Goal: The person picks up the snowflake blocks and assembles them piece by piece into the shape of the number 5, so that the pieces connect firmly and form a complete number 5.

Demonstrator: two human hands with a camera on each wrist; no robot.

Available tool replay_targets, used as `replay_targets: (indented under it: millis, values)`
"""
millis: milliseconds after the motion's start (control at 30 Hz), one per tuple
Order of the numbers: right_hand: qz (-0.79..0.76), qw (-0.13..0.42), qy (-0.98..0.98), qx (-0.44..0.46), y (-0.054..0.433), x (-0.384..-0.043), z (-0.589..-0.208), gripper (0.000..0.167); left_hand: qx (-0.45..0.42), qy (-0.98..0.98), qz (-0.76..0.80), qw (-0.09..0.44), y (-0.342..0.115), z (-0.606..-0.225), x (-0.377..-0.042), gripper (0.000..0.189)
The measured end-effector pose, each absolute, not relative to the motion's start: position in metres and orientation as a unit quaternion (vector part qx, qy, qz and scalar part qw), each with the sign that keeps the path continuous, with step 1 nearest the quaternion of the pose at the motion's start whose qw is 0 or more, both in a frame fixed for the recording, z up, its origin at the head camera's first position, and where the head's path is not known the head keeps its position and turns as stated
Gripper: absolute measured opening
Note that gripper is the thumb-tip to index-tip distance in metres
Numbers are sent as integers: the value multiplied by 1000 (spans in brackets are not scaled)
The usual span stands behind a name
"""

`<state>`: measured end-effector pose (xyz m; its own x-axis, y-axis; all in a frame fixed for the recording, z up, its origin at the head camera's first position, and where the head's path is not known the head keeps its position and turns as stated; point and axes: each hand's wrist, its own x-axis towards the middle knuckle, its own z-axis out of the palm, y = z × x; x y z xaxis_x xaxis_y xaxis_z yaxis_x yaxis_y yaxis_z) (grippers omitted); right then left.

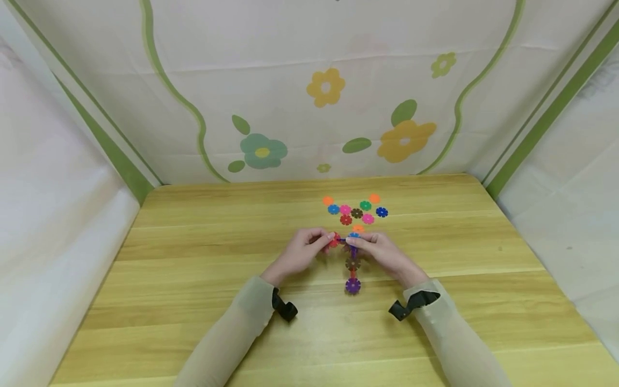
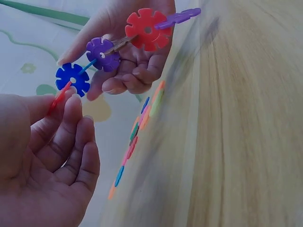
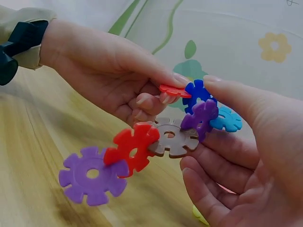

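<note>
My left hand (image 1: 301, 250) pinches a red notched plastic disc (image 3: 174, 91) between thumb and fingers. The red disc's edge meets a dark blue disc (image 2: 72, 79) at the end of a chain. My right hand (image 1: 387, 255) grips this end of the chain, its thumb at the dark blue disc and a light blue disc (image 3: 228, 119) close by the fingers. From there the chain runs through a purple disc (image 3: 200, 118), a brown disc (image 3: 171, 144) and a red disc (image 3: 129, 152). Another purple disc (image 1: 353, 286) forms its free end, toward the body.
Beyond the hands, several loose discs lie on the wooden table (image 1: 193, 301), among them a green one (image 1: 365, 206), a dark red one (image 1: 345, 220) and a blue one (image 1: 382, 212). A flowered cloth (image 1: 271, 64) hangs behind the table's far edge.
</note>
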<state>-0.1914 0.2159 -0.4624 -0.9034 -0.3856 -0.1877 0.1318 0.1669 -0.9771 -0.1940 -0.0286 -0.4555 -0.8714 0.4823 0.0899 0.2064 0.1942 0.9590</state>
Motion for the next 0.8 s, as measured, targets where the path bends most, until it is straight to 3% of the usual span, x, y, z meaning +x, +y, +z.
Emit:
replay_targets:
  millis: [233, 533, 800]
  values:
    - [-634, 195, 742, -91, 216, -190, -465, 46, 225, 781, 574, 106, -28, -456, -195, 31]
    - [-641, 181, 742, -70, 223, -190, -466, 49, 194, 799, 559, 108, -30, -452, -204, 47]
    - [-640, 175, 746, -61, 231, -187, -465, 51, 184, 825, 532, 54, -21, -451, -242, 27]
